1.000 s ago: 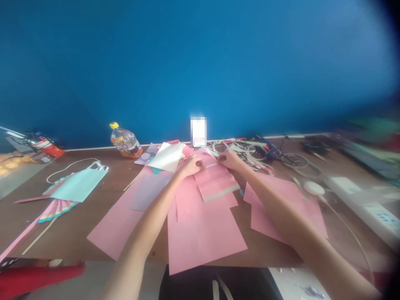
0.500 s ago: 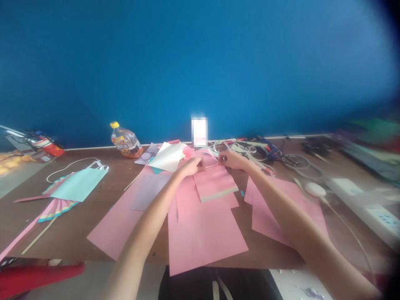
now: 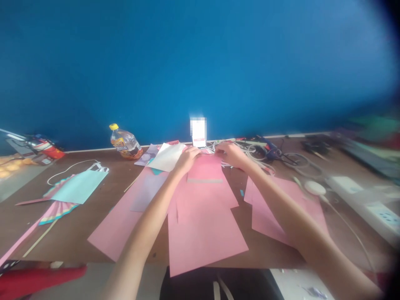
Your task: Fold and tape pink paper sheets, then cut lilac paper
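Both hands are at the far middle of the table, holding a pink sheet of paper (image 3: pixel 204 168) by its far corners. A pale strip runs along the sheet's near edge. My left hand (image 3: pixel 188 158) is closed at its left corner, and my right hand (image 3: pixel 229 151) is closed at the right one. The fingertips are partly hidden and a little blurred. Under the held sheet lie larger pink sheets (image 3: pixel 203 233). Left of my left hand are a white sheet (image 3: pixel 167 156) and a lilac sheet (image 3: pixel 148 193).
A bottle with a yellow cap (image 3: pixel 126 143) leans near the blue wall. At left lie a light-blue paper piece (image 3: pixel 79 186) and a pleated pink paper fan (image 3: pixel 59 212). Tangled cables (image 3: pixel 256 152), a white charger (image 3: pixel 315 188) and a power strip (image 3: pixel 370 204) occupy the right.
The pink sheet has gone from slanted to straight, and its near edge has shifted left and away from me. Both hands moved slightly farther off, the left one also leftward.
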`<state>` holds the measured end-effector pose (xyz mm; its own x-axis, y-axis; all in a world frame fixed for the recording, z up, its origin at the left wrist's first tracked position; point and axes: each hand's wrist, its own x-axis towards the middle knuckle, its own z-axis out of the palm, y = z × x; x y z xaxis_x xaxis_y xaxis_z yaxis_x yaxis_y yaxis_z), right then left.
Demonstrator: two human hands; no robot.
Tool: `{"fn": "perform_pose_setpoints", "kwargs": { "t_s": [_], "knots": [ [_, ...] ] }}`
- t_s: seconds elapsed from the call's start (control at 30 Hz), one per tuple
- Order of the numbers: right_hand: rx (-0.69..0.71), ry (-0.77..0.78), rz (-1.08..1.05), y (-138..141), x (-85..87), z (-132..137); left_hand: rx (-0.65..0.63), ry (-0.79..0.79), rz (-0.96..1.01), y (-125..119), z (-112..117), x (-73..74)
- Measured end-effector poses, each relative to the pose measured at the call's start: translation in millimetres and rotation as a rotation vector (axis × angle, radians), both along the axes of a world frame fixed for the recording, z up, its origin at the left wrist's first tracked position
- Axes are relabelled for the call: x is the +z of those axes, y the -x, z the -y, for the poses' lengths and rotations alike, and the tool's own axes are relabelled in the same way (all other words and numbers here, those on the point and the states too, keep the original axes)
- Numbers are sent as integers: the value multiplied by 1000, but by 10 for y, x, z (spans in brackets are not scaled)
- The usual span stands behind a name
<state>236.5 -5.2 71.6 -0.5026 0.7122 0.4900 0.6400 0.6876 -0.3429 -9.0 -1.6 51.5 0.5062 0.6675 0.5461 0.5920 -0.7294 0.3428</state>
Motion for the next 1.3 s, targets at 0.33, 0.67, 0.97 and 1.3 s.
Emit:
{"fn": "perform_pose_setpoints", "kwargs": {
  "t_s": [0.33,0.67,0.97,1.3],
  "knots": [
    [-58,-506,57,37,82,112,235,-353,30,37,134,-85],
    [-114,-473,-67,87,112,153,198,-234,122,77,88,-34],
    [-240,-8,-513,77,193,127,121,107,194,165,75,208],
    [-293,29,-732,1,143,11,28,350,159,64,180,387]
  ]
}}
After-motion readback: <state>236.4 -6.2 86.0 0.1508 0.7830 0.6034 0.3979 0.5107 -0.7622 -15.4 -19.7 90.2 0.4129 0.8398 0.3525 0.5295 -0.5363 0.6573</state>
